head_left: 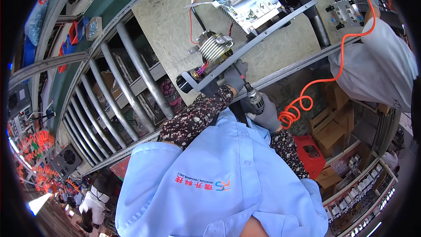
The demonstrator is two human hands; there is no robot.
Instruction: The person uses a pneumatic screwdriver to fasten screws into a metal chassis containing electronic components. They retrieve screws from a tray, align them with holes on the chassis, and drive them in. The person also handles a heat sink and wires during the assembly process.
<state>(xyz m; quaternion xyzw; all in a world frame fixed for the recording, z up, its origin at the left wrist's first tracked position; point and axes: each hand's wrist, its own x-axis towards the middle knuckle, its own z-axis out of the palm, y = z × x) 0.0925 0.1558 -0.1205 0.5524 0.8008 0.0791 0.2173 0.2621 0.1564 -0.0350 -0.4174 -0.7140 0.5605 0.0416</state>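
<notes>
The right hand (266,113) grips a screwdriver tool (253,97); the left hand (235,75) pinches its bit against the metal frame (263,35).

A grey counter (166,22) fills twelve o'clock; metal rollers (118,92) run at nine, cardboard boxes (331,123) and a red stool (309,151) at four.

Finned coil (215,46) lies left of heat sink (250,4).

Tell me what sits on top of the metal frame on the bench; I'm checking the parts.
On the metal frame sit a finned round part with red wires and a silvery finned block carrying white modules. Whatever lies beneath them is covered.
</notes>
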